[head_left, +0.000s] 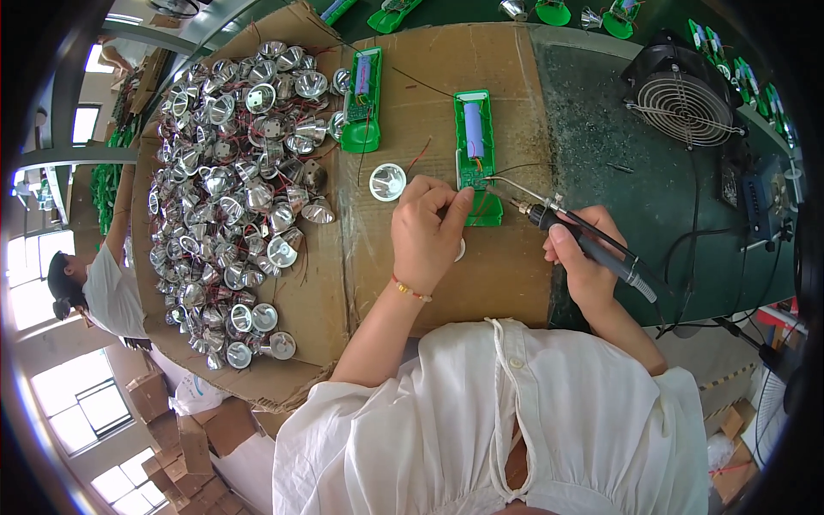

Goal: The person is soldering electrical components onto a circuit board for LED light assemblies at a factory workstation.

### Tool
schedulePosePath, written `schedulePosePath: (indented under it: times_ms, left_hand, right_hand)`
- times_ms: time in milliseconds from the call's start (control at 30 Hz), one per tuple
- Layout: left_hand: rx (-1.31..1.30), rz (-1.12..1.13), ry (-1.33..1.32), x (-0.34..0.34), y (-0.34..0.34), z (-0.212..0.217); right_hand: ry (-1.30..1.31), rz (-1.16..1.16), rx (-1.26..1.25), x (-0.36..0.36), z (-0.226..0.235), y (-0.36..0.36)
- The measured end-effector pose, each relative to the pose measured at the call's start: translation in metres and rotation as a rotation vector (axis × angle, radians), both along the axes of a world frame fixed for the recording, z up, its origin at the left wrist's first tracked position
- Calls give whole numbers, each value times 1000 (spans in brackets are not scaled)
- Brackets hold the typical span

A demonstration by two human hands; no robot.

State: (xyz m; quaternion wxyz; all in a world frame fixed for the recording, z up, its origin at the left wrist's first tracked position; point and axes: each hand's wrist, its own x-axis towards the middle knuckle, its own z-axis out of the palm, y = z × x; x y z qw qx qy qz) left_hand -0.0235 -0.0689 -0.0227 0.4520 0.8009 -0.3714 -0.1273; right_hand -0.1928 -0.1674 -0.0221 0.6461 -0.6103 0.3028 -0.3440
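Observation:
My right hand (585, 268) grips a soldering iron (542, 216) with a thin metal feed tube along it. The iron's tip points at the small circuit board (472, 178) inside a green plastic casing (487, 116), just below a purple battery cell (474, 129). My left hand (425, 225) is closed in a pinch at the casing's lower left; what its fingertips hold is hidden. Part of a round white rim (461, 250) shows beneath that hand. Beside it lies a silver reflector cup (388, 182) with a red wire. Another green casing (361, 133) lies farther left.
A cardboard tray (313, 279) heaped with silver reflector cups (232, 176) fills the left. A black fan (682, 99) with a wire guard stands at the far right, near a blue box-shaped device (762, 206) and loose cables. Another person (112, 287) is at the far left.

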Motion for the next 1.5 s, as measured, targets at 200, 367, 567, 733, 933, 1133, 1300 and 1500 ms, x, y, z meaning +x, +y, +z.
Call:
schedulePosePath:
  times_ms: [200,367,567,733,933,1133,1300,1500]
  left_hand:
    - [1,28,-22,-1,-3,-3]
    - [9,30,2,-2,-4,-2]
    - [12,3,8,3,-6,-2]
    - [-6,-1,17,7,-6,-4]
    - [-2,13,19,7,-5,-5]
    - [-2,2,-14,9,2,-18]
    - [35,25,-4,6,2,-12]
    - [79,33,-19,8,2,-11]
  right_hand:
    - [-7,1,6,8,2,0]
    - [13,59,-54,7,2,-4]
    - [4,6,-41,11,5,0]
    - [-11,-12,-70,8,9,0]
    - [-56,-34,-30,-4,14,2]
    - [-80,-36,-27,-7,7,4]
    - [-110,-91,3,-8,10,-2]
    - [-134,-165,15,-13,14,-10]
